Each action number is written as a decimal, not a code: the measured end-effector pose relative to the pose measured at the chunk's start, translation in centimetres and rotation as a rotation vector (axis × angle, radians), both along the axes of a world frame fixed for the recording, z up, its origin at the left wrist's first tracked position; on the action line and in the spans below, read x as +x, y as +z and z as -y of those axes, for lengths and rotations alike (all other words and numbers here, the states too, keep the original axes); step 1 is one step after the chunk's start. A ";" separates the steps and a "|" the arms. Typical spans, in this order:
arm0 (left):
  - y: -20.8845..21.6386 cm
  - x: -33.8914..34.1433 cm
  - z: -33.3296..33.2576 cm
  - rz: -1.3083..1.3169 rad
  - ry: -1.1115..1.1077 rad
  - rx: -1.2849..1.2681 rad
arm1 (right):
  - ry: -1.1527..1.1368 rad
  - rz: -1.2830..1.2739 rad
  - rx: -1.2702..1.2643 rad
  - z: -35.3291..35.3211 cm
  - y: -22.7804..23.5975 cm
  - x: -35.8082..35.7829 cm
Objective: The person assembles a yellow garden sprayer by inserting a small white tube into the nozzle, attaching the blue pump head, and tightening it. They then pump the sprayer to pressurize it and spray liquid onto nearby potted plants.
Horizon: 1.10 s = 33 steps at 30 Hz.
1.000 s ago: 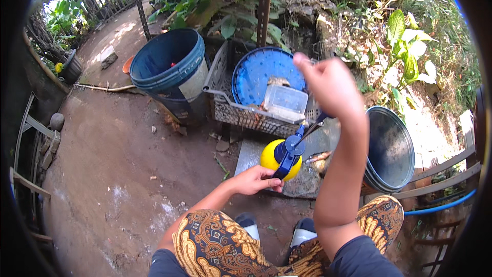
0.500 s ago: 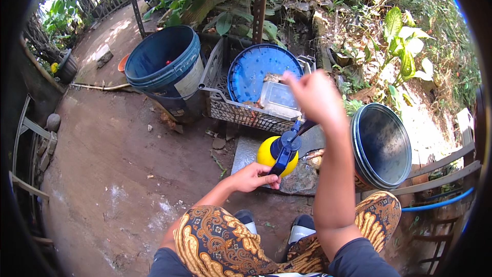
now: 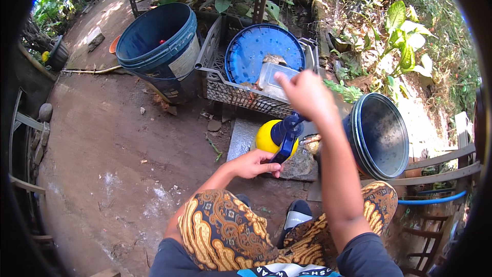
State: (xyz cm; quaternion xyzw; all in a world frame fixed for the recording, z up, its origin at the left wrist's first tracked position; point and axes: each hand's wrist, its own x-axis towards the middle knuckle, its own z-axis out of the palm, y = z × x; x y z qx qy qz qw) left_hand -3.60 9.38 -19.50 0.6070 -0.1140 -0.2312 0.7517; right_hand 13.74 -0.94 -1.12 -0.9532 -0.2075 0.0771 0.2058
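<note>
Left hand curls around the lower side of a yellow sprayer, fingers wrapped at its base and the thumb pressed near the blue pump head; it grips the bottle firmly. Right hand sits above, closed over the top of the blue pump handle, knuckles toward the camera, so how tightly the fingers clench underneath cannot be told. One sprayer shows, standing over a flat stone slab on the dirt ground, just in front of the person's knees in patterned trousers. One black sandal shows between the legs. Three blue barrels can be counted: one upright barrel at the left, one lying on its side just right of the right forearm, and a round blue lid or tub propped inside a grey crate. One clear plastic box rests in that crate, partly behind the right hand. One blue hose runs along the right edge beside wooden rails. Green plants fill the top right.
</note>
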 end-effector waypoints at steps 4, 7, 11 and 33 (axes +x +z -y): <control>-0.9 -1.4 1.7 0.045 0.067 -0.075 | -0.059 0.017 0.372 2.5 11.1 -0.9; -1.8 -1.6 1.8 0.062 0.049 -0.098 | -0.167 0.076 0.380 2.7 6.6 -1.6; -1.7 -1.3 1.2 0.078 0.017 -0.083 | -0.184 0.052 0.063 0.8 -0.2 -2.9; 1.6 6.8 -0.4 0.599 0.452 0.537 | 0.218 -0.068 -0.078 1.5 3.0 -0.2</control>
